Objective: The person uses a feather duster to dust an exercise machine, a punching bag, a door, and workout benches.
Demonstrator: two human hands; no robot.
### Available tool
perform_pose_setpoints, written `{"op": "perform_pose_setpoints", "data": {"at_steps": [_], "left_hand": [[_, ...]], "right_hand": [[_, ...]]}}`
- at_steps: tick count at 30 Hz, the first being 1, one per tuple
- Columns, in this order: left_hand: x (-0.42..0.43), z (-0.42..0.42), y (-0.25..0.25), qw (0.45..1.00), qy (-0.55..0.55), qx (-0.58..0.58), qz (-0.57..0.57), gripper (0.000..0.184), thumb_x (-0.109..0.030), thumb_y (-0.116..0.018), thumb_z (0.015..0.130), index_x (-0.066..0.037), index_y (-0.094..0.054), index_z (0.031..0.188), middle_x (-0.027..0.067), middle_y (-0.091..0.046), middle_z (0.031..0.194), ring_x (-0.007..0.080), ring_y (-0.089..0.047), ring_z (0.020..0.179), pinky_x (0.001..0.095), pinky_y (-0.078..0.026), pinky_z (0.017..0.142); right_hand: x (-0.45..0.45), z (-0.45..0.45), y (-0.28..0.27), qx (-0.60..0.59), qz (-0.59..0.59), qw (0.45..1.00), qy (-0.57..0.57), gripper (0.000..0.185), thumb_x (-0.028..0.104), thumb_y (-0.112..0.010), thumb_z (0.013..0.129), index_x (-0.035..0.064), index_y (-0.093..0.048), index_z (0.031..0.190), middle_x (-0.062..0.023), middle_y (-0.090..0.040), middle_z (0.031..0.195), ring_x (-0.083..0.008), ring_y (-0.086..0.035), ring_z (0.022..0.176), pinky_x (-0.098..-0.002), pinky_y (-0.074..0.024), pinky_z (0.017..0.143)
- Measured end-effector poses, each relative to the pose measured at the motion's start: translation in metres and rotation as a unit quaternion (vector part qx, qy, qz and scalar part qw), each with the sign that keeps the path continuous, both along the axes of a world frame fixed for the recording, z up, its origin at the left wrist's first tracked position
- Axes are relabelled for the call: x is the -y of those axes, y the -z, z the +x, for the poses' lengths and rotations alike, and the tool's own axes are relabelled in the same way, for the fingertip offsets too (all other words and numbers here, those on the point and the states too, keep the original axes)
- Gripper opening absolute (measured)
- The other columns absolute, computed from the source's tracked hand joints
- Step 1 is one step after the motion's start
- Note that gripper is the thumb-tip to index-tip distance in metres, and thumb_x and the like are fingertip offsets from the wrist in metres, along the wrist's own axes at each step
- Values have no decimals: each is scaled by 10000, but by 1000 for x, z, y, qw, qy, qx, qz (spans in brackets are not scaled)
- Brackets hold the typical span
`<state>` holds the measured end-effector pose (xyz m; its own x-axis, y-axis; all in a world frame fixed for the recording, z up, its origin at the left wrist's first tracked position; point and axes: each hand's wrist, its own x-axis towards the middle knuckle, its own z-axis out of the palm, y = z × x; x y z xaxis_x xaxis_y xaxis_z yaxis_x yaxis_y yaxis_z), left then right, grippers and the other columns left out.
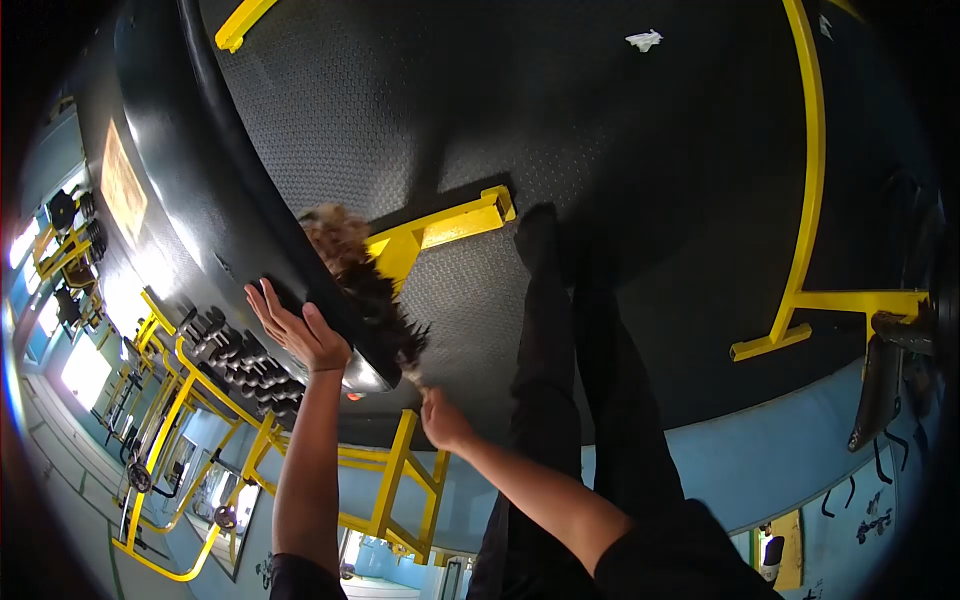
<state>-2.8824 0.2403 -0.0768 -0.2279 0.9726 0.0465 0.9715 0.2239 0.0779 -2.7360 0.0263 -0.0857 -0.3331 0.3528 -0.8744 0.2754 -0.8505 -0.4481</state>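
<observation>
The right hand [445,422] has its fingers [432,408] closed around the handle [412,375] of a feather duster [368,285], whose brown, slightly blurred plumes reach beyond those fingers, away from the wrist, along the near edge of a black padded surface [235,205]. Whether the plumes touch that edge cannot be told. The left hand [305,335] grips nothing; it lies on the pad with its fingers extended and its thumb apart, near the plumes but separated from them by the pad's edge. Past the duster, a yellow metal foot [455,226] stands on the dark textured floor [480,110]. A rack of dumbbells [240,358] shows beyond the left hand, and a white scrap [645,40] lies on the floor, well apart from both hands.
</observation>
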Motion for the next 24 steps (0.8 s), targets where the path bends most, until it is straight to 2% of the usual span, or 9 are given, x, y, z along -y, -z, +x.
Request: {"op": "perform_pose_setpoints", "data": {"at_steps": [2,4,6,7,12,14,18,21,24], "left_hand": [[1,-1,1,1000,-1,-4,0,638,-405,-343,980,-17,-316,1486,220,-237,1561,371,-197,1458,504,-126,1174],[1,-3,3,1000,2,1,4,643,-423,-338,984,-25,-309,1488,208,-231,1567,368,-194,1459,504,-120,1174],[2,-4,3,1000,4,-7,5,643,-427,-334,986,-24,-310,1487,206,-233,1566,367,-195,1458,504,-123,1174],[1,-4,3,1000,5,-8,6,644,-431,-331,989,-22,-311,1486,204,-234,1566,367,-197,1457,503,-125,1173],[2,-5,4,1000,2,-13,6,650,-445,-323,992,-21,-315,1484,208,-237,1563,368,-202,1455,502,-133,1172],[1,-3,3,1000,-7,-17,1,644,-446,-323,993,-32,-318,1486,206,-240,1563,367,-201,1456,502,-134,1173],[1,-2,3,1000,-14,-12,10,635,-438,-330,989,-46,-322,1488,200,-244,1565,366,-201,1458,500,-133,1173],[0,1,1,1000,-2,-13,17,632,-462,-316,1003,-64,-310,1494,194,-235,1568,374,-199,1456,514,-141,1169],[-2,5,0,1000,2,-19,16,623,-434,-340,999,-65,-304,1499,194,-251,1566,381,-209,1454,507,-149,1169]], "right_hand": [[13,12,40,58,-76,994,-45,200,202,-400,1004,21,-428,1084,-321,-584,993,-506,-575,936,-557,-450,802],[30,34,88,125,-81,987,-56,218,220,-390,1010,24,-433,1095,-301,-600,988,-491,-589,928,-558,-453,790],[14,75,118,150,-146,968,-137,283,249,-401,1000,56,-460,1198,-256,-621,1115,-446,-598,1041,-534,-462,897],[6,93,124,162,-127,966,-153,266,253,-394,1007,53,-464,1167,-254,-626,1096,-445,-604,1029,-537,-465,880],[-14,168,118,221,-93,954,-180,240,258,-384,1023,47,-467,1101,-253,-634,1047,-449,-615,986,-543,-477,820],[-19,184,111,262,-24,955,-134,228,256,-390,1025,49,-464,1087,-249,-639,1022,-447,-624,946,-547,-482,784],[-40,191,97,263,-41,953,-148,208,250,-408,1017,58,-466,1073,-232,-651,1001,-434,-630,930,-545,-488,773],[-57,189,95,263,-43,943,-200,221,239,-419,1009,71,-492,1133,-211,-667,993,-405,-646,929,-528,-507,773],[-89,165,97,182,47,939,-289,297,232,-436,993,92,-542,1233,-193,-680,1014,-384,-662,943,-500,-528,802]]}}
